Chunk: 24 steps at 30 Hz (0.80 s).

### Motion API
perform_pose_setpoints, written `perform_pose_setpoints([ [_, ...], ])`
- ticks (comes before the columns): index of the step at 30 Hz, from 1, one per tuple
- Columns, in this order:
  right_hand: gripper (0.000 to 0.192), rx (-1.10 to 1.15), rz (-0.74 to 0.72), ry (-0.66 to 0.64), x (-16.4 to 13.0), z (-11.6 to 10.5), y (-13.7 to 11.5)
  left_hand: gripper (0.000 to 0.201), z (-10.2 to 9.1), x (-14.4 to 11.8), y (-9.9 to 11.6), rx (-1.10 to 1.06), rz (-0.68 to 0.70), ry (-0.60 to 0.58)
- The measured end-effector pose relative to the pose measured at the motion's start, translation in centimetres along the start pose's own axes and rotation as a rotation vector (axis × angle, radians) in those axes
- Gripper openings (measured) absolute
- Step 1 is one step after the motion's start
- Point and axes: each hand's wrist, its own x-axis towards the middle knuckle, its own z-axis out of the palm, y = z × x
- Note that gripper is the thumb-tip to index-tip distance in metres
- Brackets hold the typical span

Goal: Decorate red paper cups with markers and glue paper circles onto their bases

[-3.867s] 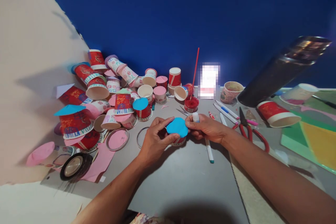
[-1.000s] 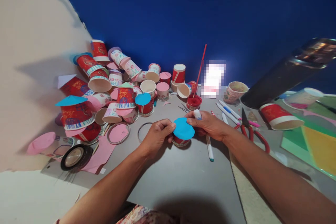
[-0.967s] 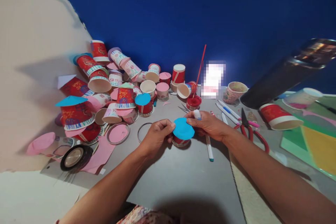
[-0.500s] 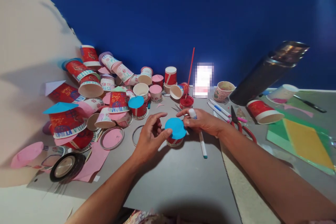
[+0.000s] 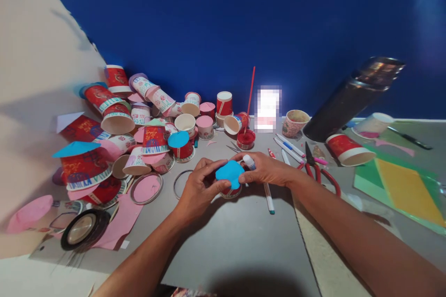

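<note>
A small red paper cup (image 5: 230, 191) stands upside down on the grey table (image 5: 237, 236), and a blue paper disc (image 5: 229, 171) lies on top of it. My left hand (image 5: 199, 189) grips the cup and presses the disc's left edge with thumb and fingers. My right hand (image 5: 266, 170) touches the disc's right edge with its fingertips and holds a white glue stick (image 5: 249, 162) in its fingers.
A heap of decorated paper cups (image 5: 146, 123) fills the left back corner. Metal rings (image 5: 146, 189), a tape roll (image 5: 81, 229), pens (image 5: 269, 194), red-handled scissors (image 5: 315, 169), a paint pot with a red stick (image 5: 245, 138), a dark cylinder (image 5: 351, 97) and coloured sheets (image 5: 404, 185) lie around.
The left fingers, spread half a second ago, have closed onto the cup and disc. Both hands press the disc's edges down. The view shifted slightly.
</note>
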Motion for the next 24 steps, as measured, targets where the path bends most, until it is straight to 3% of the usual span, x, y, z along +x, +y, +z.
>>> perform_pose_setpoints([
  [6,0.069,-0.235,-0.092,0.003,0.0,-0.3,-0.3,0.041,-0.2,0.2,-0.1,0.015,0.019,-0.017],
  [13,0.069,-0.279,-0.089,0.026,-0.2,0.0,-0.5,0.041,-0.3,0.2,0.0,0.063,0.032,-0.042],
  [15,0.073,-0.24,-0.073,0.023,-0.3,-0.4,-0.6,0.05,-0.4,0.0,-0.2,0.076,0.06,-0.047],
  [20,0.069,0.02,-0.012,0.057,-0.6,-1.5,-0.4,0.114,0.4,-0.6,-0.5,0.197,0.108,-0.067],
  [24,0.064,0.15,-0.004,0.099,-0.5,-1.6,-0.1,0.107,1.3,-0.5,0.2,0.123,-0.002,-0.047],
])
